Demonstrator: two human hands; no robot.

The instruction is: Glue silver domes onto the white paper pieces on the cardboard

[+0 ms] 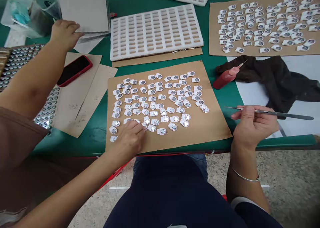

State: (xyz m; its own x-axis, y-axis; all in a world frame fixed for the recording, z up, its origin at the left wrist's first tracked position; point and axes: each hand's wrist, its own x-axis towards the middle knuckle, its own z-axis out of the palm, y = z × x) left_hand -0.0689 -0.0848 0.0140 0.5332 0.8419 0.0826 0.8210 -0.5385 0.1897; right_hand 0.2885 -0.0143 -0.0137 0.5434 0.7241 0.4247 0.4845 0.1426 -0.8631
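Observation:
My right hand (255,123) is closed around a pair of metal tweezers (287,115), held nearly level with the thin tip pointing left. It is just right of a brown cardboard sheet (207,131). On that sheet lie rows of small white tabs, each with a round silver-and-dark disc (184,123). A red squeeze bottle (225,78) with a needle tip lies beyond my hand, against a dark brown cloth (270,78). My left hand is not in view. Both hands on the left appear to belong to a co-worker in brown.
A co-worker's hand (132,134) rests on the cardboard's discs; another co-worker's hand (65,34) reaches toward a clear container (42,18). A white slotted tray (160,31) lies behind. Another disc-covered cardboard (215,38) sits back right. A red-cased phone (76,70) lies left.

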